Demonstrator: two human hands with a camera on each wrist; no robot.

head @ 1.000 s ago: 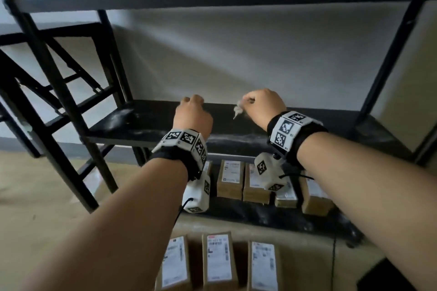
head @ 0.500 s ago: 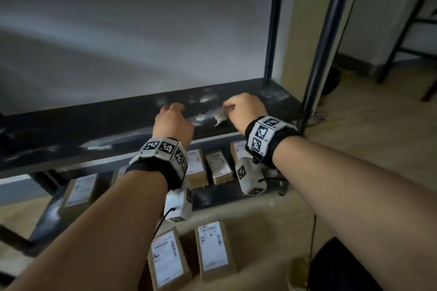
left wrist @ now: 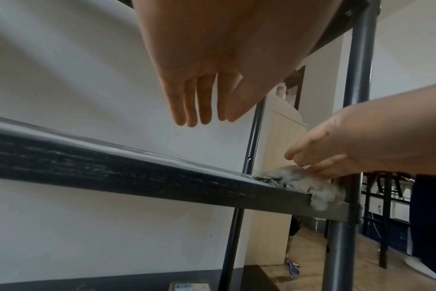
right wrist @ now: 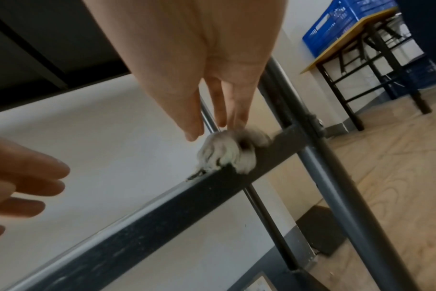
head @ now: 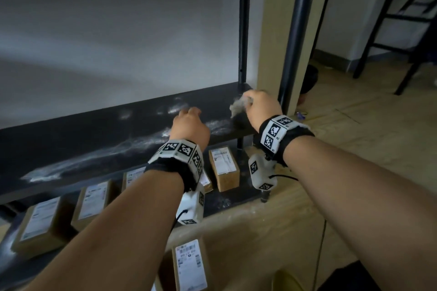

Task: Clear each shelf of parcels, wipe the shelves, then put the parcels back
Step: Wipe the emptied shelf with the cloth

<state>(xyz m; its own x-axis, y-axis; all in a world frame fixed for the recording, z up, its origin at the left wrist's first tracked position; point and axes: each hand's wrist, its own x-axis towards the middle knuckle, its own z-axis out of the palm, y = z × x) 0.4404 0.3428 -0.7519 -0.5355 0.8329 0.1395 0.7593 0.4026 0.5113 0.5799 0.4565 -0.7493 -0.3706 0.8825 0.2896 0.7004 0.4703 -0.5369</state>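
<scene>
- Your brown cardboard parcels sit on the lower shelf under the dusty black middle shelf, which is bare.
- Your left hand hovers over it, fingers relaxed, empty.
- Your right hand has carried the grey crumpled rag, pinched in its fingers, to that shelf's right end; this pass looks nearly done.

rag on shelf, parcels beneath

Head view looks down on the shelf; both wrist views look up along its front edge.
</scene>
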